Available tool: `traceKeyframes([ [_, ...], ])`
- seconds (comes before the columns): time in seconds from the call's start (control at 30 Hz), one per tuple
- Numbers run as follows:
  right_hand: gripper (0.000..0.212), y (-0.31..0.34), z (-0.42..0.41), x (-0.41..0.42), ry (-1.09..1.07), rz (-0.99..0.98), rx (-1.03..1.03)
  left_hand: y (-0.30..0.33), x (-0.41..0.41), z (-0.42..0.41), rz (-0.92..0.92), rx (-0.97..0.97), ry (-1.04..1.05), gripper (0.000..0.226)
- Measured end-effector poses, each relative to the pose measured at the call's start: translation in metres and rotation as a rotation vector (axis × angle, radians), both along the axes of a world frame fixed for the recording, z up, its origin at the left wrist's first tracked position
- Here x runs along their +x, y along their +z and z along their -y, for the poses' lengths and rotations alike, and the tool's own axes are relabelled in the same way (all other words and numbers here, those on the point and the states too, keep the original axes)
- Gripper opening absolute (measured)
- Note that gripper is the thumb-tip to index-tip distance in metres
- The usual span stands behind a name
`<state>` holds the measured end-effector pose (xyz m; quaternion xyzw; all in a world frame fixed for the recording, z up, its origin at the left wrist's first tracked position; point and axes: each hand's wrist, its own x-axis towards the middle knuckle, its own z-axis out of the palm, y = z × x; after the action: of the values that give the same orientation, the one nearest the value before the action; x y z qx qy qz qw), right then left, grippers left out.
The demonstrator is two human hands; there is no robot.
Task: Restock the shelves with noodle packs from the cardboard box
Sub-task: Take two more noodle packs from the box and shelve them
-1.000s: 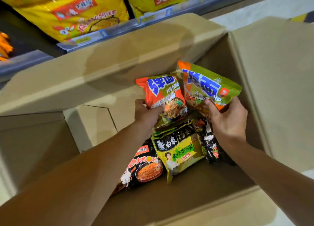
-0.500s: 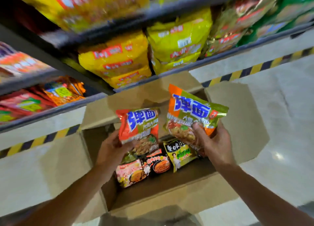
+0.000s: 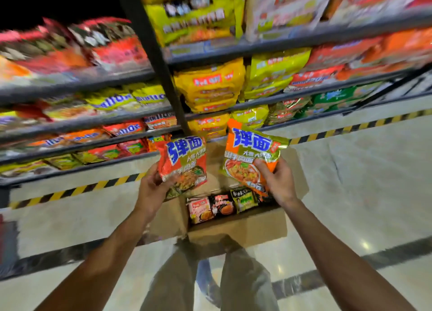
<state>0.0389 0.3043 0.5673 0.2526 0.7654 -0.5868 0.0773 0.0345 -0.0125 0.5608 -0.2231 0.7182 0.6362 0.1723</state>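
Observation:
My left hand (image 3: 153,189) grips a red-orange noodle pack (image 3: 184,161) by its lower left edge. My right hand (image 3: 277,182) grips a green-and-orange noodle pack (image 3: 250,151) at its lower right. Both packs are held upright above the open cardboard box (image 3: 238,229) on the floor. Inside the box lie a pink pack (image 3: 199,209), a black pack (image 3: 222,204) and a green-yellow pack (image 3: 244,199). Behind the packs stand the shelves (image 3: 233,51), blurred and full of noodle packs.
A dark upright post (image 3: 161,77) splits the shelving into left and right bays. Yellow bags (image 3: 210,86) fill the middle right shelf. A yellow-black hazard stripe (image 3: 350,128) runs along the shelf base. My legs (image 3: 210,285) stand on the pale glossy floor just behind the box.
Both hands have lifted the two packs up out of the box. My view has risen from inside the box to take in several shelf levels and the floor.

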Motion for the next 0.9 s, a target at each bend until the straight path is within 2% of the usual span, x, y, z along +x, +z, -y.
traceKeyframes([
  [0.23,0.033,0.111,0.041,0.071,-0.055,-0.044,0.044,0.111,0.048,0.072,-0.066,0.042,-0.012,0.047],
  [0.37,0.048,0.143,0.066,0.111,-0.046,-0.091,0.07,0.147,0.074,0.117,-0.101,0.057,0.0,0.046],
  [0.47,0.035,0.167,0.088,0.137,-0.035,-0.114,0.066,0.167,0.098,0.142,-0.13,0.072,0.042,0.047],
  [0.67,0.032,0.201,0.109,0.161,0.029,-0.184,0.074,0.191,0.13,0.172,-0.181,0.094,0.073,0.049],
  [0.8,0.033,0.225,0.12,0.17,0.058,-0.268,0.036,0.225,0.156,0.184,-0.267,0.094,0.111,0.05],
  [0.9,0.027,0.241,0.135,0.179,0.073,-0.329,-0.017,0.257,0.18,0.195,-0.331,0.049,0.12,0.05],
])
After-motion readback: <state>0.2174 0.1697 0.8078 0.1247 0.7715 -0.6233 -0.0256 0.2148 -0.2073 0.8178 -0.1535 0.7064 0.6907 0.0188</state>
